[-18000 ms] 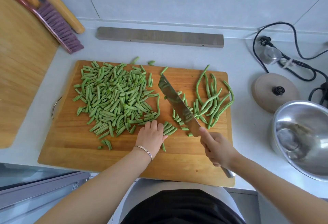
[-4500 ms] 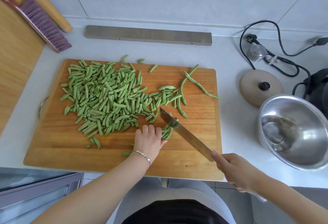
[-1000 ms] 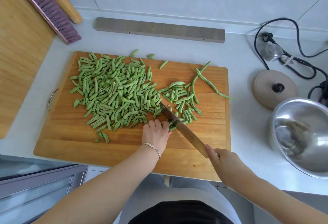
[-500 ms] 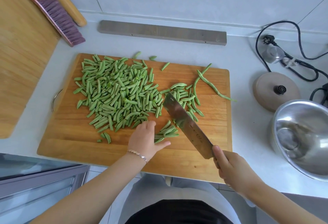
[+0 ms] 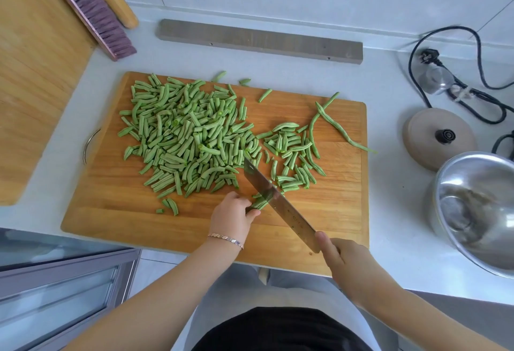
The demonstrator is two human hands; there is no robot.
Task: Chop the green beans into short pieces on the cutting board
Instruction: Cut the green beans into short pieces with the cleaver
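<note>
Back down with cleaver [image 5: 278, 203] onto bean bundle [image 5: 258, 203], pinched by left hand [image 5: 232, 218], fingers curled; right hand [image 5: 345, 261] clenched round handle. Nearly finished: two long beans [image 5: 333, 125] pending.

I see here: matt, grained wooden cutting board [image 5: 111, 211]; smooth polished steel knife [image 5: 281, 206]; glossy, reflective metal bowl [image 5: 489, 175]

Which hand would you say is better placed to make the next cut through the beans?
Right hand: it grips the cleaver, blade across the bean bundle the left hand holds.
</note>
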